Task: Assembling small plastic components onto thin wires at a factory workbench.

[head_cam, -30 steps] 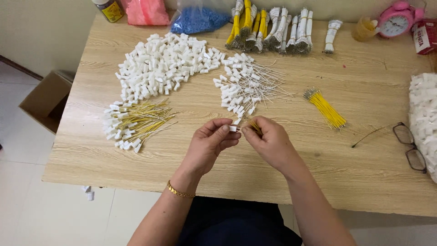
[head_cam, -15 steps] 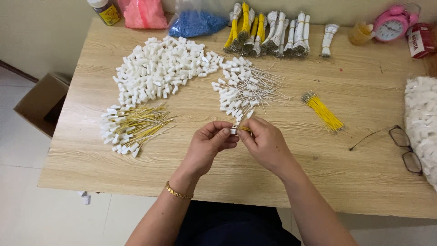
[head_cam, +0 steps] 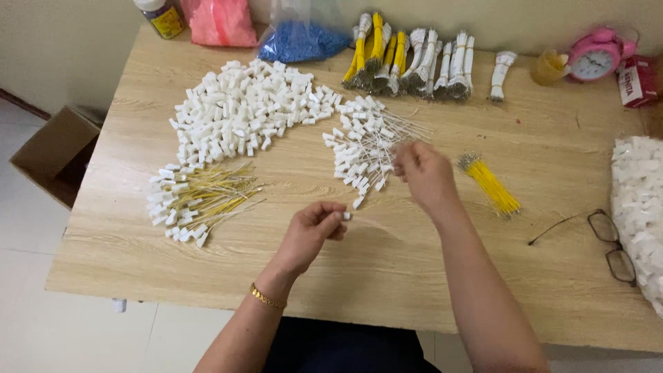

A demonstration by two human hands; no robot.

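My left hand [head_cam: 311, 231] pinches a small white plastic connector [head_cam: 346, 215] between thumb and fingertips, just above the wooden table [head_cam: 414, 283]. My right hand [head_cam: 425, 173] reaches over the right edge of a pile of white connectors with thin pale wires [head_cam: 359, 145]. Its fingers are curled at the wire ends, and whether they hold a wire is hidden. A short bundle of yellow wires [head_cam: 490, 183] lies just right of that hand. A heap of bare white connectors [head_cam: 242, 110] sits further left.
Connectors fitted with yellow wires [head_cam: 193, 200] lie at the left. Tied wire bundles [head_cam: 407, 62], a blue bag [head_cam: 304, 38], a pink bag [head_cam: 221, 21] and a pink clock [head_cam: 594, 55] line the back. Glasses [head_cam: 611, 242] and another white heap [head_cam: 639, 207] are at the right. A cardboard box [head_cam: 52, 152] sits on the floor.
My hands were together at the table's front over one connector. They have parted: the right hand moved up to the white-wired pile, while the left stayed low with a connector.
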